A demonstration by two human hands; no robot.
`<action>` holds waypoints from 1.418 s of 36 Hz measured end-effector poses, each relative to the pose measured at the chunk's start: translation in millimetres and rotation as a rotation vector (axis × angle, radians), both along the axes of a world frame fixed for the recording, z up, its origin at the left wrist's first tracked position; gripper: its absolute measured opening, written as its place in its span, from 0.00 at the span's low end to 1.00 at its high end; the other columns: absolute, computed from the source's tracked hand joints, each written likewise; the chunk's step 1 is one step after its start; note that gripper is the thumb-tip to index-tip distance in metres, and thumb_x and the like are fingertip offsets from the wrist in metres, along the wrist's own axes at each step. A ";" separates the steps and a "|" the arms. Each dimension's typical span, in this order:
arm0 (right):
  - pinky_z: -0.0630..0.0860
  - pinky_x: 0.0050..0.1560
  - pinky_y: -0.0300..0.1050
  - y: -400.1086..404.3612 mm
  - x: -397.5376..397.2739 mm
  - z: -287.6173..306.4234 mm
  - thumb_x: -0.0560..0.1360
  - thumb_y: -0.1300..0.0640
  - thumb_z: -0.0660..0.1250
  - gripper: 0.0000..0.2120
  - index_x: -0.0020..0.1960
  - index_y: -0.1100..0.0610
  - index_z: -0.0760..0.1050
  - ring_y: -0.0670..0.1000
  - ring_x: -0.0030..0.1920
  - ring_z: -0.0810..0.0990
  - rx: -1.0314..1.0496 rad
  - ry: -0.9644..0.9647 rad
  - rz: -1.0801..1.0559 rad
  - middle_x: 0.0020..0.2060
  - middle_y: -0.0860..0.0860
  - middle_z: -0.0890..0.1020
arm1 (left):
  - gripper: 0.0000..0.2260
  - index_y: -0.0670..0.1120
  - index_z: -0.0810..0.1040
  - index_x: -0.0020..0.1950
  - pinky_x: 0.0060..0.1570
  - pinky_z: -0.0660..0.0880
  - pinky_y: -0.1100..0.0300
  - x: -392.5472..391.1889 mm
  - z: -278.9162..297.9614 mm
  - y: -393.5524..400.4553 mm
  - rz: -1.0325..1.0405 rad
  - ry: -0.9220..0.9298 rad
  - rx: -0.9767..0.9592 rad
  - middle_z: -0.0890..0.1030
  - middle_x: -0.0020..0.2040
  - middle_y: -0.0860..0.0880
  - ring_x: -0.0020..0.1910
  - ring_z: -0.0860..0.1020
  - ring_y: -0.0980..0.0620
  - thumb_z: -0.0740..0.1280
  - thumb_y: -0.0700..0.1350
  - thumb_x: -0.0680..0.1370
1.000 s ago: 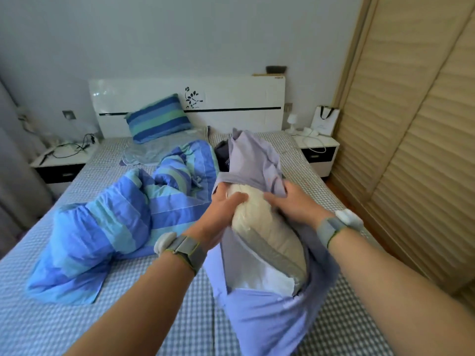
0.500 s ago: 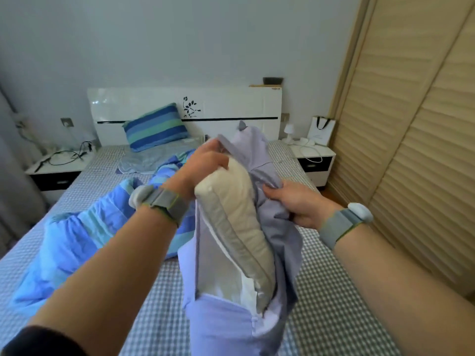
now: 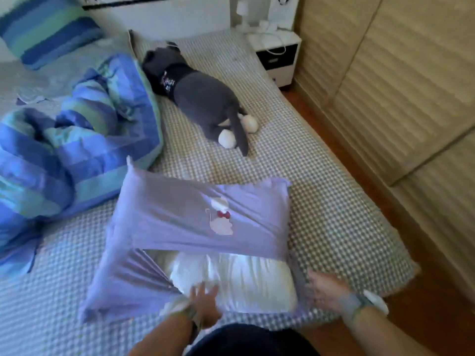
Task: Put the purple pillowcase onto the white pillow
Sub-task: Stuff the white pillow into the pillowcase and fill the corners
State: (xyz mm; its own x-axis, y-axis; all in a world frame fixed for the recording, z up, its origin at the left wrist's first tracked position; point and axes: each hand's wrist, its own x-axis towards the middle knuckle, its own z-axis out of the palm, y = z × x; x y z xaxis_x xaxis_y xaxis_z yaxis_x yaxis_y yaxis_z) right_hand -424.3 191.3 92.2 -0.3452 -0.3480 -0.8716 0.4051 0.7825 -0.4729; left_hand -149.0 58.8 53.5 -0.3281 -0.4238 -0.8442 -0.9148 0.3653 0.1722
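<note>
The white pillow (image 3: 239,281) lies flat on the bed, its near end bare. The purple pillowcase (image 3: 195,214), with a small white cat print, covers its far part and trails off to the left. My left hand (image 3: 204,301) rests with spread fingers on the bare pillow, where the pillowcase's folds gather. At the near right corner, my right hand (image 3: 325,287) holds the pillowcase's edge; motion blur hides the fingers' detail.
A grey plush cat (image 3: 200,96) lies farther up the checked bed sheet (image 3: 321,201). A crumpled blue striped duvet (image 3: 66,140) fills the left. A striped pillow (image 3: 48,29) leans at the headboard. A nightstand (image 3: 279,55) and wooden wardrobe doors (image 3: 401,86) stand on the right.
The pillow, held upright in the air before, now lies flat on the bed with more of the pillowcase over it. Both hands have dropped to its near end. The view has tilted down.
</note>
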 end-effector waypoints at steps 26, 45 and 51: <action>0.81 0.53 0.56 -102.5 94.9 -111.3 0.79 0.58 0.67 0.16 0.66 0.58 0.74 0.58 0.56 0.82 -0.158 -0.178 -0.153 0.62 0.58 0.80 | 0.16 0.51 0.69 0.68 0.54 0.76 0.51 121.9 -95.8 -34.7 0.011 -0.258 -0.369 0.72 0.66 0.46 0.55 0.80 0.44 0.58 0.51 0.80; 0.73 0.45 0.48 -79.1 65.0 -33.4 0.79 0.32 0.49 0.30 0.50 0.54 0.79 0.52 0.42 0.78 0.152 0.395 1.111 0.47 0.54 0.83 | 0.14 0.51 0.80 0.62 0.49 0.72 0.54 -19.3 2.3 -6.1 -0.334 0.283 -0.173 0.81 0.58 0.45 0.57 0.79 0.42 0.58 0.49 0.81; 0.74 0.45 0.45 -57.1 49.7 -15.5 0.72 0.27 0.62 0.22 0.50 0.44 0.75 0.47 0.42 0.76 -0.161 0.318 1.322 0.46 0.45 0.79 | 0.15 0.50 0.81 0.56 0.50 0.71 0.55 -19.5 18.8 -28.8 -0.422 0.336 -0.318 0.83 0.55 0.47 0.56 0.78 0.44 0.58 0.55 0.80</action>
